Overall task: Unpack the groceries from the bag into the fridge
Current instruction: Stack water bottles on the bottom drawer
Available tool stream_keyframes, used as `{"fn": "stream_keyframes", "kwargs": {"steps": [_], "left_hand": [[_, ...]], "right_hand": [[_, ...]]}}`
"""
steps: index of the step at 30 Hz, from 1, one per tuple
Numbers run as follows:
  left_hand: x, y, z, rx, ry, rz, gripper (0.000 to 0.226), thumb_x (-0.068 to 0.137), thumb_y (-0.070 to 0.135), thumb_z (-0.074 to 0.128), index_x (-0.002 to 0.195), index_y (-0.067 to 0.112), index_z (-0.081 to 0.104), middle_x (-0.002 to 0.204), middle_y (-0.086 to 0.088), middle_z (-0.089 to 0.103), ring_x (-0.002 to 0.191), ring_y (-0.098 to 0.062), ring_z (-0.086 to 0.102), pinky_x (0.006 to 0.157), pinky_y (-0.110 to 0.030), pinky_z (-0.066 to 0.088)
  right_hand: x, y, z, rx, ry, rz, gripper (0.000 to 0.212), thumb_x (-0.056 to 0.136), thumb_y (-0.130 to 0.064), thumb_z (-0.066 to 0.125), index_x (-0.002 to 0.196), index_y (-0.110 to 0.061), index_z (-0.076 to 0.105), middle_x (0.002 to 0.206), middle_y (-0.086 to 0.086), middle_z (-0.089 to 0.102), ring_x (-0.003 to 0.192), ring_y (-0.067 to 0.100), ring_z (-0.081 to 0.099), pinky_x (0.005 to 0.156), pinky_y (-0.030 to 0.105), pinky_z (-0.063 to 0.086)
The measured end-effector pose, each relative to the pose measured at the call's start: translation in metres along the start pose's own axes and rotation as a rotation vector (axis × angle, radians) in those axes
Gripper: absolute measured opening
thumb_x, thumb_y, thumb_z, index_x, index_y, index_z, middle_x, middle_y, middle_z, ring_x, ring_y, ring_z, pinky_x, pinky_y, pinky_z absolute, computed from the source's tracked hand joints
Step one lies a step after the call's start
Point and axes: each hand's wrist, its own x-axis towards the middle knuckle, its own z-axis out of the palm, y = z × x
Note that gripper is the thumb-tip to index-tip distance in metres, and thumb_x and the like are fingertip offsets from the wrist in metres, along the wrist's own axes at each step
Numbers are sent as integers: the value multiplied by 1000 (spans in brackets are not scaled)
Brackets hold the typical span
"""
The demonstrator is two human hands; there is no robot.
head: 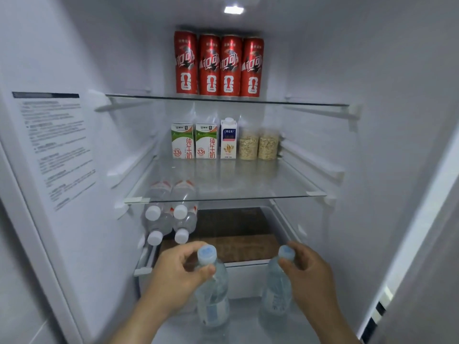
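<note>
Fridge (pixel 385 70) open, sorted by kind: cans (pixel 218 65) top, cartons (pixel 193 142) mid-shelf, stacked bottles (pixel 169 219) lying lower left. Left hand (pixel 178 271) curls round the left bottle (pixel 213 296) at its neck; right hand (pixel 306 271) pinches the right bottle (pixel 277 289) under its cap. Both upright, low at the fridge front. Neck grips probably suit lowering.

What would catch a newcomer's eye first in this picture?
The four tall red cans in a row on the top glass shelf stand out most. In front at the bottom, the left hand holds one clear plastic bottle with a pale blue cap by its neck, and the right hand holds a second such bottle.
</note>
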Motion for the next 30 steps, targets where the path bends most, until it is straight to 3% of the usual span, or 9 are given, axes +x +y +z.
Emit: {"fn": "stream_keyframes", "kwargs": {"steps": [4, 8, 12, 14, 16, 18, 21, 24, 30], "left_hand": [[3, 0, 0, -9, 2, 4, 57, 74, -1, 79, 88, 53, 69, 88, 21, 72, 90, -5, 68, 77, -23, 53], [4, 0, -1, -24, 8, 12, 54, 75, -3, 78, 90, 49, 70, 89, 19, 72, 92, -8, 68, 81, -28, 55], [2, -4, -4, -17, 12, 6, 50, 75, 0, 79, 93, 46, 70, 89, 16, 72, 92, -12, 68, 82, -33, 57], [0, -4, -6, -16, 17, 7, 49, 75, 1, 79, 93, 46, 70, 89, 16, 72, 92, -13, 68, 82, -34, 57], [-1, -2, -8, -13, 26, 27, 49, 75, 0, 79, 92, 45, 71, 88, 15, 73, 90, -13, 68, 80, -31, 55], [-3, 5, -11, -5, 42, 64, 49, 75, 1, 80, 93, 46, 70, 88, 16, 73, 88, -8, 68, 79, -25, 54], [-5, 23, -16, -48, 76, 135, 42, 70, 15, 81, 94, 46, 69, 85, 18, 72, 82, -1, 68, 75, -14, 51], [-6, 44, -24, -130, 109, 202, 36, 63, 24, 78, 92, 44, 71, 86, 13, 73, 81, -3, 69, 74, -15, 52], [-12, 66, -29, -221, 150, 316, 36, 65, 12, 75, 97, 30, 74, 91, 7, 74, 86, -9, 70, 76, -19, 54]], "right_hand": [[7, 5, 2, -22, -53, -19, 23, 87, -19, 72, 97, -36, 61, 104, -5, 69, 98, 17, 65, 86, 29, 51], [7, 5, 3, 8, -55, -42, 12, 91, -16, 67, 91, -27, 64, 89, -6, 69, 89, 19, 65, 72, 11, 48], [-1, 1, 2, -91, -36, 1, 37, 91, -32, 66, 126, -23, 58, 122, -6, 61, 114, 17, 57, 96, 32, 47], [-18, -13, -3, -180, 143, -186, 41, 87, -44, 58, 121, -21, 62, 121, -6, 60, 111, 11, 54, 95, 27, 41], [-39, -29, -2, -145, 187, -335, 52, 78, -52, 52, 111, -16, 67, 111, -4, 65, 100, 4, 55, 90, 14, 41], [-52, -36, 4, -91, -10, -306, 45, 75, -55, 58, 111, -28, 65, 111, -13, 65, 98, 1, 58, 87, 1, 40], [-54, -36, 14, -191, -369, -207, 46, 79, -39, 77, 112, -54, 48, 121, -30, 52, 107, -2, 57, 89, 7, 44], [-52, -45, 21, -196, -445, -247, 53, 78, -40, 78, 115, -58, 46, 123, -36, 48, 113, -12, 49, 93, 11, 46], [-49, -63, 34, -168, -444, -316, 48, 84, -38, 73, 125, -49, 51, 123, -31, 56, 115, -11, 49, 91, 14, 47]]}}
